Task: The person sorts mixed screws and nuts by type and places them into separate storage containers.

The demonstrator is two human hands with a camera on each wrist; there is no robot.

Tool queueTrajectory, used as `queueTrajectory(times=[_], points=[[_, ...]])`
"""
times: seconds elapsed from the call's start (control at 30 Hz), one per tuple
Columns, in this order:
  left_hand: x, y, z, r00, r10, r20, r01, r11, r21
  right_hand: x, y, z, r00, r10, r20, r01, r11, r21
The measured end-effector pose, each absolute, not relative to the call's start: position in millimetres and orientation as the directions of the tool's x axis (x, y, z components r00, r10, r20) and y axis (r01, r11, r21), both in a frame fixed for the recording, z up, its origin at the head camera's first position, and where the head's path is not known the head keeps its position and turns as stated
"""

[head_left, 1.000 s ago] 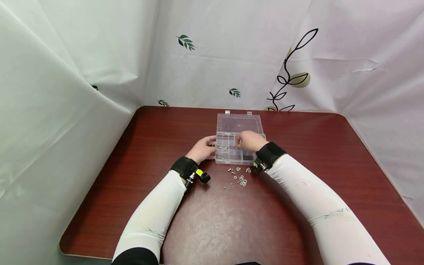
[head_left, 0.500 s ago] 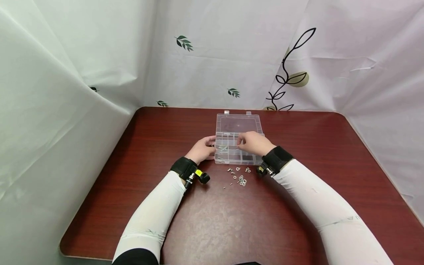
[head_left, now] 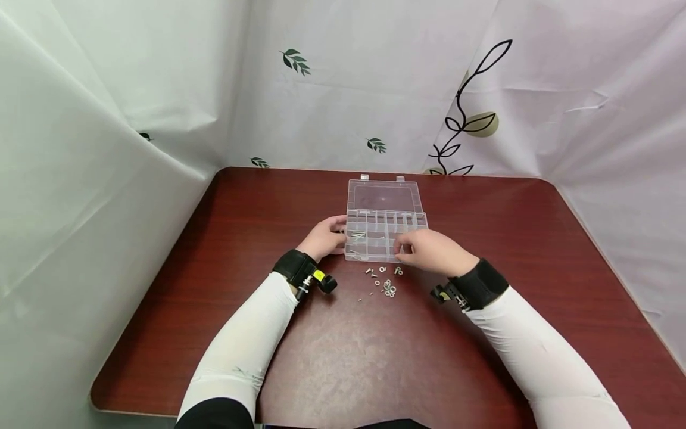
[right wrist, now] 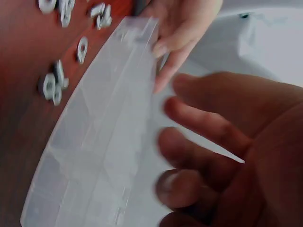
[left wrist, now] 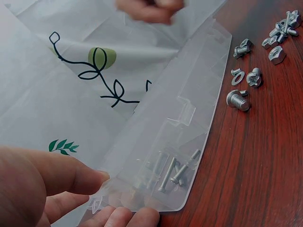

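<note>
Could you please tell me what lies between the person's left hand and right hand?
The head view shows most of the open clear plastic compartment box between the left hand and the right hand, with long screws in it.

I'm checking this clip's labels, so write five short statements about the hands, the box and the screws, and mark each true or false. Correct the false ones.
1. The box holds long screws. True.
2. The lid is shut over the compartments. False: it is folded open on the far side.
3. The left hand touches the left side of the box. True.
4. The right hand is behind the lid. False: it is at the near right corner of the box.
5. Loose hardware lies on the table, on the near side of the box. True.
</note>
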State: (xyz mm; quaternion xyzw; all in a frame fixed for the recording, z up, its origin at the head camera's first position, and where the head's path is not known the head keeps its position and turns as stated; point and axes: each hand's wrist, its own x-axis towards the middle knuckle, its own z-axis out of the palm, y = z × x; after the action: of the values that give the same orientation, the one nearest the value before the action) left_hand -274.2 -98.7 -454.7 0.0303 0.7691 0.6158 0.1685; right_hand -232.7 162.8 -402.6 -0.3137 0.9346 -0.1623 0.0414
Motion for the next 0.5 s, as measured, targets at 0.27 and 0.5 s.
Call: queueTrajectory(times=[0.27,0.5], points=[[-274,-98,-453,-0.942,0.254,-0.219,-0.157,0.242,0.957,-216,159,-411,-0.81,-0.585,-0.046,-0.557,0.791,-0.254],[-274,-98,-455,-0.941,0.256,-0.221,-0.164,0.223,0.961,-217,157,-422,-0.825,-0.565,-0.036,-0.547,0.812,-0.206]])
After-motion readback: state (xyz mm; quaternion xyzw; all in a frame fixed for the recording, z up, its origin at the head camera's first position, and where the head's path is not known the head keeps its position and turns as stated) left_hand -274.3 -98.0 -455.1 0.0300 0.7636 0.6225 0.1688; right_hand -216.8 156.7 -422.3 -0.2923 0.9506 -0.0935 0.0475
